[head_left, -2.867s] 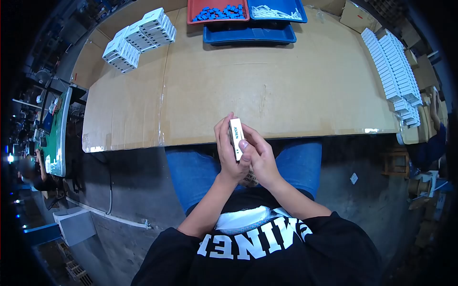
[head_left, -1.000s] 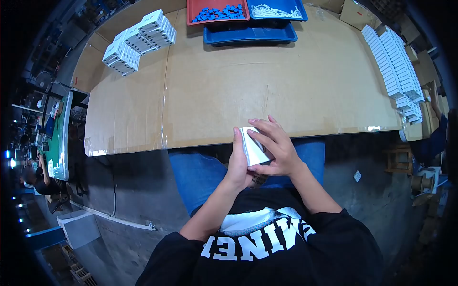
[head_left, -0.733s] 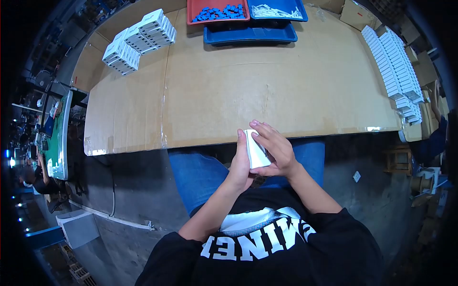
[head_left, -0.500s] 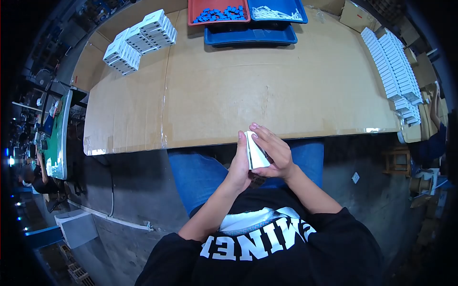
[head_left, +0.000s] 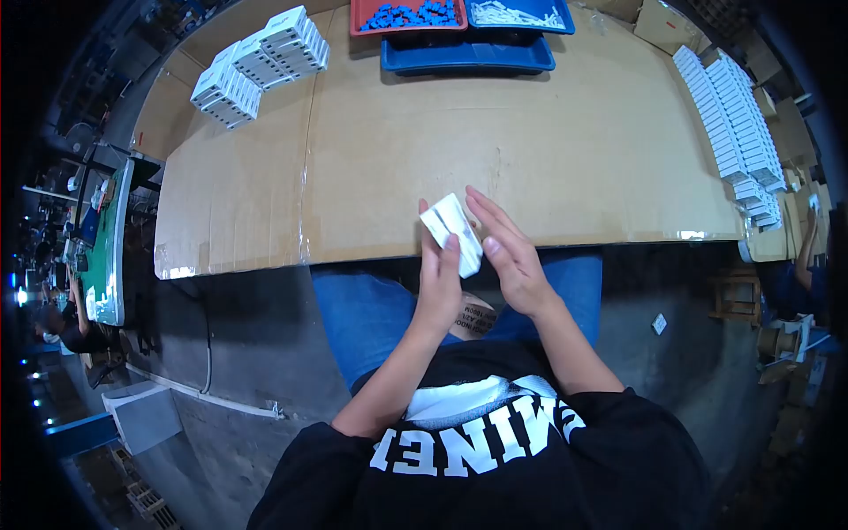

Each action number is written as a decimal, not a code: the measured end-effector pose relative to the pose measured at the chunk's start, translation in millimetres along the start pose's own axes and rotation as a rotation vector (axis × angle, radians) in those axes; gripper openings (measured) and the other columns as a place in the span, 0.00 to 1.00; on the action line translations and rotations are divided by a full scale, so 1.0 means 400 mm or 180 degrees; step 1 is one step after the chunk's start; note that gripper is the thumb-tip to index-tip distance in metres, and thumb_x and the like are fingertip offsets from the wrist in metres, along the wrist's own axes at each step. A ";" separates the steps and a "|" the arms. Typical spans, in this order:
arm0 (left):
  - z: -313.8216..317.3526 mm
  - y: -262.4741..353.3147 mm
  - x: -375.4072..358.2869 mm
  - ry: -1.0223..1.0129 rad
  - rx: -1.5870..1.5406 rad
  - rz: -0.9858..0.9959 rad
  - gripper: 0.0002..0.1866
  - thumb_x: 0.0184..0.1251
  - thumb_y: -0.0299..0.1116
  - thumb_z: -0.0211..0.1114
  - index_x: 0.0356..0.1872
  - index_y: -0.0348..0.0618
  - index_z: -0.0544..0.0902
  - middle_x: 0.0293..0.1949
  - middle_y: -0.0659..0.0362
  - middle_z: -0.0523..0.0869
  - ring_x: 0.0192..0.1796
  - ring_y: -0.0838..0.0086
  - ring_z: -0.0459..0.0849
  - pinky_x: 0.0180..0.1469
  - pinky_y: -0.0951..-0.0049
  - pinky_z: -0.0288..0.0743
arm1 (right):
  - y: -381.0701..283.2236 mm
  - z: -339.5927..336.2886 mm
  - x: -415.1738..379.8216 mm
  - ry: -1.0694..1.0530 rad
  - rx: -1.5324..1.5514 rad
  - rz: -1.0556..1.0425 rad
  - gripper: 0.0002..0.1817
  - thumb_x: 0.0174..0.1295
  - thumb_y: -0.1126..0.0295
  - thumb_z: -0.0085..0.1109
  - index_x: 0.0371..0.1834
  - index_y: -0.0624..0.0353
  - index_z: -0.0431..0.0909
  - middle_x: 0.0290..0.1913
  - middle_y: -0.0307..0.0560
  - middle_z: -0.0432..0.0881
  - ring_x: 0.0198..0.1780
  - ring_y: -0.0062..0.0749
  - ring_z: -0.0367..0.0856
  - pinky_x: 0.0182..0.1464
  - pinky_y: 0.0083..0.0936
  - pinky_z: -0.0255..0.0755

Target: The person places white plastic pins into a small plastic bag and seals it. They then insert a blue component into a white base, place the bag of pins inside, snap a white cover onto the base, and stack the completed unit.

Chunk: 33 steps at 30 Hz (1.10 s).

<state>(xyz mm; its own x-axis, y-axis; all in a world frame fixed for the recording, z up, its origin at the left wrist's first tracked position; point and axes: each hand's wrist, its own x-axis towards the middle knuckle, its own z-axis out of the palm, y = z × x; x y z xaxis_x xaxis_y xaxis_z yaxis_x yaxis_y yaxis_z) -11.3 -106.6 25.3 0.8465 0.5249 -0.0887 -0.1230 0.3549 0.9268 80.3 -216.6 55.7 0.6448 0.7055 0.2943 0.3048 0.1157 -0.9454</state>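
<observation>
My left hand [head_left: 439, 278] grips a white rectangular plastic housing [head_left: 454, 234] between thumb and fingers, tilted over the front edge of the table. A dark slot runs along its upper face. Close by on the right, my right hand [head_left: 517, 265] has its fingers stretched out and apart from the thumb, with nothing held in it. Below the hands, a brown cardboard piece with printed letters [head_left: 474, 318] shows between my legs.
A cardboard-covered table [head_left: 397, 177] spreads ahead. White housings are stacked at back left [head_left: 261, 66] and in long rows at right [head_left: 729, 124]. A red tray [head_left: 406, 30] holds blue parts, a blue tray [head_left: 521, 29] white ones; another blue tray [head_left: 468, 69] sits in front. People work at both sides.
Both hands have risen toward the table edge. The right hand has come off the white housing and opened, while the left keeps hold and has tilted it. The cardboard piece below is more exposed.
</observation>
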 end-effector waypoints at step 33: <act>0.005 0.002 0.004 0.0491 0.0701 -0.0585 0.28 0.89 0.51 0.41 0.70 0.35 0.70 0.50 0.50 0.81 0.53 0.67 0.79 0.61 0.66 0.73 | 0.141 0.040 -0.055 -0.0014 -0.1657 -0.1194 0.22 0.74 0.73 0.58 0.66 0.76 0.76 0.42 0.66 0.88 0.36 0.52 0.91 0.39 0.39 0.85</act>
<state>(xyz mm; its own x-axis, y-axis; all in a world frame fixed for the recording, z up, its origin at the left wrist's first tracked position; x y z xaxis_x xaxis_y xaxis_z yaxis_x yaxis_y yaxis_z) -9.2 -107.1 26.6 0.7536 0.5845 -0.3006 0.1539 0.2877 0.9453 71.9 -214.4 -6.4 0.4255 0.6859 0.5903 0.8104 0.0015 -0.5859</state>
